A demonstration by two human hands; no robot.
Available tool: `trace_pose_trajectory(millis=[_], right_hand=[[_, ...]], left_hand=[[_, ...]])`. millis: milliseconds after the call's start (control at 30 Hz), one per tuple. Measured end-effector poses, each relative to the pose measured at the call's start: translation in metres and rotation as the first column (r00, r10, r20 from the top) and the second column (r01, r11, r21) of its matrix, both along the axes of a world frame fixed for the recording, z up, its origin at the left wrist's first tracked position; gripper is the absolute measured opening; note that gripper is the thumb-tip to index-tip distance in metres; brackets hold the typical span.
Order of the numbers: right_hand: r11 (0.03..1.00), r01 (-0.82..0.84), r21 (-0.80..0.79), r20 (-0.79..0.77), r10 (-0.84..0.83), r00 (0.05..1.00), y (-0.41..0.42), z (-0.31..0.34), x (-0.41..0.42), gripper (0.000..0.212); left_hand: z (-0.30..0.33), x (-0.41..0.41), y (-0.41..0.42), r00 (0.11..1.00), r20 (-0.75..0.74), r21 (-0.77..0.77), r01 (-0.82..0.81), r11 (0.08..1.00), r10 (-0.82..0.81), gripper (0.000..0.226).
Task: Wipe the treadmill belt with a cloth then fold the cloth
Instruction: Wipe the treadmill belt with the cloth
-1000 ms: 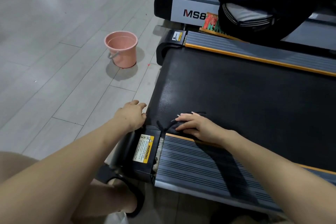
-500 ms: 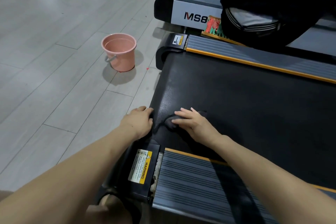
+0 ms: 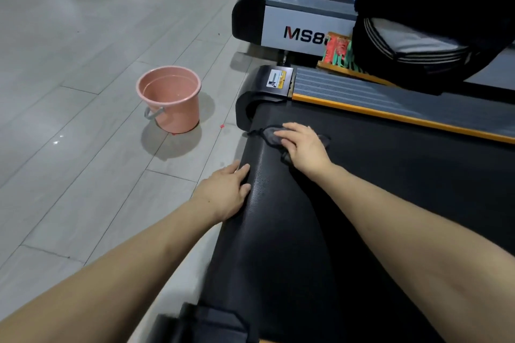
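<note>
Hands flat: right hand (image 3: 302, 146) presses cloth (image 3: 269, 134) near belt (image 3: 390, 189) end, left hand (image 3: 227, 192) rests on its edge.

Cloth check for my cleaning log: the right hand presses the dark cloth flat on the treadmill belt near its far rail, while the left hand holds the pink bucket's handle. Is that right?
Not quite. The head view shows the left hand resting on the near edge of the treadmill belt, not on the pink bucket, which stands untouched on the floor. The rest holds: the right hand presses the dark cloth flat on the belt.
</note>
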State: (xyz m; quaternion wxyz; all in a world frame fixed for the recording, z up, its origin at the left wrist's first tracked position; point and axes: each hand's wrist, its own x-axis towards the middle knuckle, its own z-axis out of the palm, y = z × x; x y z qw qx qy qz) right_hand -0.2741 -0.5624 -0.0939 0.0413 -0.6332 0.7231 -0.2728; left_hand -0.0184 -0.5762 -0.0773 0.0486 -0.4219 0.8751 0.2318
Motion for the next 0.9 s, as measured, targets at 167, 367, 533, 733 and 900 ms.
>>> trace_pose_trajectory(millis=[167,367,533,733,900], right_hand=[[0.987,0.153,-0.039,-0.002,-0.153,0.988,-0.045,-0.001,-0.021,0.023],[0.997,0.080,0.003,-0.011,-0.080,0.997,-0.032,0.015,-0.015,0.026],[0.980,-0.200,-0.003,-0.083,0.199,0.977,0.040,0.006,0.020,0.035],[0.988,-0.147,-0.037,-0.121,0.142,0.982,-0.005,-0.005,0.000,0.033],[0.988,0.152,-0.023,-0.102,-0.153,0.983,-0.076,0.000,-0.032,0.029]], left_hand=[[-0.012,-0.002,-0.014,0.993,0.074,-0.002,0.095,0.996,-0.094,0.060],[-0.001,-0.003,-0.012,0.982,0.085,-0.037,0.172,0.984,-0.168,0.064],[0.000,0.017,-0.007,0.964,0.019,-0.063,0.266,0.962,-0.265,0.064],[-0.009,0.022,-0.010,0.959,0.008,-0.091,0.282,0.955,-0.282,0.063],[-0.011,0.024,-0.016,0.953,0.011,-0.093,0.302,0.949,-0.302,0.063]])
